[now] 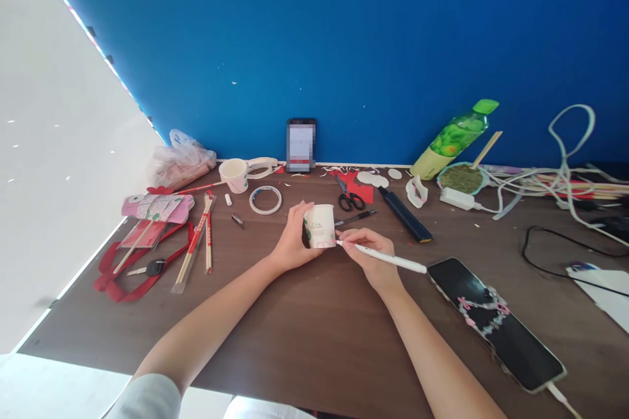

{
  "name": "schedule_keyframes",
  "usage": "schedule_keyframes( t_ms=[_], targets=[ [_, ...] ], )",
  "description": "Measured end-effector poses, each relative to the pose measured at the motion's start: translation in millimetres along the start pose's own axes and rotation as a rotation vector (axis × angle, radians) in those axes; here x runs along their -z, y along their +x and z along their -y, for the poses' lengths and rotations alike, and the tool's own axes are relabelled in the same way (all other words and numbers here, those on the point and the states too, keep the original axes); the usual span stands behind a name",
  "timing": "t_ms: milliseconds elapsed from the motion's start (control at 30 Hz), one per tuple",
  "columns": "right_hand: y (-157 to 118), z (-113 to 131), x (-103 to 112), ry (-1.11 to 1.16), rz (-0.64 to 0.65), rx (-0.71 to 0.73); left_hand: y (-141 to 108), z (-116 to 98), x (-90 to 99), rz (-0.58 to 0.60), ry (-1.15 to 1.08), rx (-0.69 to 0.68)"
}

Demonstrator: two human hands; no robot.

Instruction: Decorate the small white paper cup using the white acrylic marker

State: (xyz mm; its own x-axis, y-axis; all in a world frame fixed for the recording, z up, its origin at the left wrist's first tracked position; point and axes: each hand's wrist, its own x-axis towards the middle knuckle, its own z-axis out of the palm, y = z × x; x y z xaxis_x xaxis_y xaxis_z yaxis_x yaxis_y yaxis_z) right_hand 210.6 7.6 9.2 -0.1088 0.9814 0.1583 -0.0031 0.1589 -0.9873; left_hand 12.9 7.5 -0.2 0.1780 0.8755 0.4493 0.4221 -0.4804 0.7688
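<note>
In the middle of the desk my left hand (293, 239) is closed around the left side of a white paper cup (321, 225) with printed lettering and green marks. The cup is upright, its mouth facing up. My right hand (374, 254) pinches a slim white marker (393, 259), whose tip meets or nearly meets the cup's lower right side. Faint pink curves show low on the cup's wall. Just behind my right hand lies a black pen (361, 217), partly hidden by the cup.
Behind the cup are black-handled scissors (350, 201), red paper scraps (361, 192) and a tape roll (265, 200). A second paper cup (234, 175) stands back left. Wrapped chopsticks (193, 242) lie left. A smartphone (496, 321) lies right; a green bottle (452, 141) leans on the blue wall.
</note>
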Motion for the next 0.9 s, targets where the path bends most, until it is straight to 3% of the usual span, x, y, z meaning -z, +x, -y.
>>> schedule_keyframes(
  t_ms=[367,900],
  targets=[
    [0.6,3.5,-3.8,-0.093,0.058,0.128,-1.2,1.2,-0.9,-0.013,-0.03,0.0],
    [-0.2,5.3,-5.4,-0.133,0.027,0.113,-1.0,0.0,-1.2,-0.017,-0.033,0.011]
  ],
)
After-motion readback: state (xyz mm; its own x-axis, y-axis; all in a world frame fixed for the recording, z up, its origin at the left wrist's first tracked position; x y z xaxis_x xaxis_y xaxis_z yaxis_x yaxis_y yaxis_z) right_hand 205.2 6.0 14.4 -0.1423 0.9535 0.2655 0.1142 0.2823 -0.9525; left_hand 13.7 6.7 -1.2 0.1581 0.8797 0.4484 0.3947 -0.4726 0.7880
